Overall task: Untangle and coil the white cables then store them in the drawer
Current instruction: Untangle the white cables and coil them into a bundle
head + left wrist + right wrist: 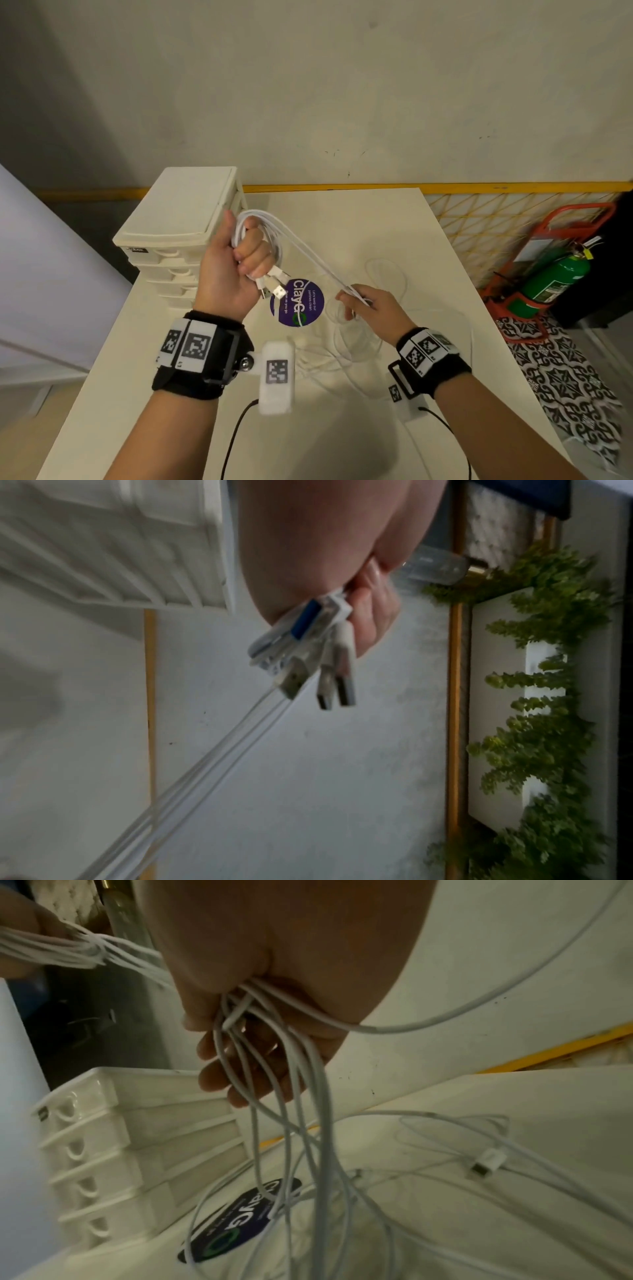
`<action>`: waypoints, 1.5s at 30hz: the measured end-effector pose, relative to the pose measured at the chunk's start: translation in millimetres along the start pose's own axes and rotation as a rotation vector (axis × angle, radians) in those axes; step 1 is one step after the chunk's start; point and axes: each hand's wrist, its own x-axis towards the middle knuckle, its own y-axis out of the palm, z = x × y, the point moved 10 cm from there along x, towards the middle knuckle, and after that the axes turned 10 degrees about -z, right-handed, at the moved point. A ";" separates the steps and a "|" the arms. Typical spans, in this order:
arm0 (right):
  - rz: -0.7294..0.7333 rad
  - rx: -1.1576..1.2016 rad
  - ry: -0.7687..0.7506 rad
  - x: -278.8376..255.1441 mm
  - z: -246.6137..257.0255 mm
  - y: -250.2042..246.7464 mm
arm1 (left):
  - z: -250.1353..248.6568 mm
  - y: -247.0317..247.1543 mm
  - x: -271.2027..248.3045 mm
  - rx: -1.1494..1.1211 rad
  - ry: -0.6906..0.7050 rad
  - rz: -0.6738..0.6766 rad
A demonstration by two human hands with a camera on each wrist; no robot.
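Head view: left hand (236,263) grips a coil of white cables (270,236) above the surface (394,226), beside the drawer unit (178,219); right hand (371,305) pinches the strands running from it. Left wrist view: curled fingers (373,620) hold the USB plugs (329,680). Right wrist view: fingers (240,1069) close around several cables, which hang down to the loose tangle (428,1191) on the surface.

Both forearms are bare, each with a black wristband (202,377) carrying white blocks printed with black square marker codes. A white camera box (276,377) with its own marker sticks out from the left band, and thin black cables (236,435) trail off both units.
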 end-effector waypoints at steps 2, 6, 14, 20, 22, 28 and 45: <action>0.008 -0.034 -0.005 -0.7 -6.4 -3.2 | -14.5 1.7 -3.6 0.007 0.065 -0.025; 0.017 -0.137 0.041 -8.0 -30.9 -9.6 | -42.5 -1.9 -11.9 0.192 0.270 -0.243; -0.043 -0.226 0.112 -9.8 -52.2 -43.7 | -38.9 7.0 -14.5 0.336 0.282 -0.283; -0.111 -0.210 -0.057 4.0 28.6 -45.4 | 1.4 25.4 1.8 0.659 0.129 -0.247; -0.190 -0.106 -0.211 5.7 76.0 -40.6 | 21.2 27.9 3.6 0.694 0.046 -0.225; -0.152 0.107 -0.291 14.4 115.2 -11.7 | 39.1 41.0 1.3 0.571 -0.029 -0.175; 0.035 -0.396 -0.458 -25.3 76.1 35.7 | -24.9 -11.4 22.8 0.861 0.662 -0.495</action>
